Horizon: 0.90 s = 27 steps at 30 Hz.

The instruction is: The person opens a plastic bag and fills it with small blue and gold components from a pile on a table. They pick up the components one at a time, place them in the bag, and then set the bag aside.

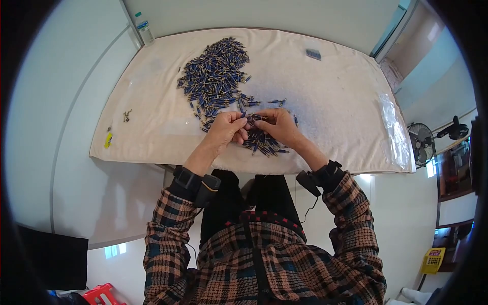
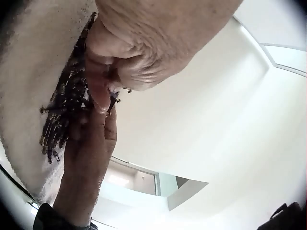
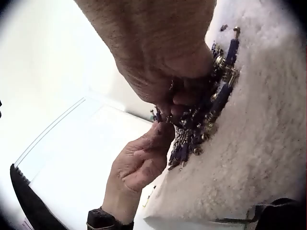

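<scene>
Both hands meet at the front middle of the cloth-covered table. The left hand pinches a small dark-blue rod with metal ends between thumb and fingers, its tip standing above the fingertips in the right wrist view. Facing it, the right hand has thumb and fingertips curled together at the same spot; the fingers mostly hide what they hold. Under and around the hands lies a small heap of similar blue rods. A much larger pile of them spreads behind the left hand.
A pale towel-like cloth covers the table. On it are a small blue-grey block at back right, a clear plastic sheet at right, and brass-coloured bits and a yellow item at left. A bottle stands at the back left corner.
</scene>
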Each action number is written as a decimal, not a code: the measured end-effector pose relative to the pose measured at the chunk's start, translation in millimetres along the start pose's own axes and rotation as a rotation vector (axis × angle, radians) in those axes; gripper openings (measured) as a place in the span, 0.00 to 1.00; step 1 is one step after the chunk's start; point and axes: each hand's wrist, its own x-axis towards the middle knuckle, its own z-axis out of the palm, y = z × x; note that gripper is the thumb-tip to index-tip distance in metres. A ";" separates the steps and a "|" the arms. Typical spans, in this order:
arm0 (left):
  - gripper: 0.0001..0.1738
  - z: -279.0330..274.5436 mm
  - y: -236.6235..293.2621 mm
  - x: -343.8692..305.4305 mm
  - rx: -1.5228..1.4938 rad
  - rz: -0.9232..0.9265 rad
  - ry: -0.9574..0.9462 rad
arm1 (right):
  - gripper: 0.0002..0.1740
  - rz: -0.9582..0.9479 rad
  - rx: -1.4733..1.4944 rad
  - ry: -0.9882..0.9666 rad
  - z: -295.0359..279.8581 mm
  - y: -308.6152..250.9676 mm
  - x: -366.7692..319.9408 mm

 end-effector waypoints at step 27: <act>0.10 11.9 -2.2 -18.7 -0.043 0.158 0.187 | 0.08 -0.107 -0.205 0.290 11.2 -10.1 -1.0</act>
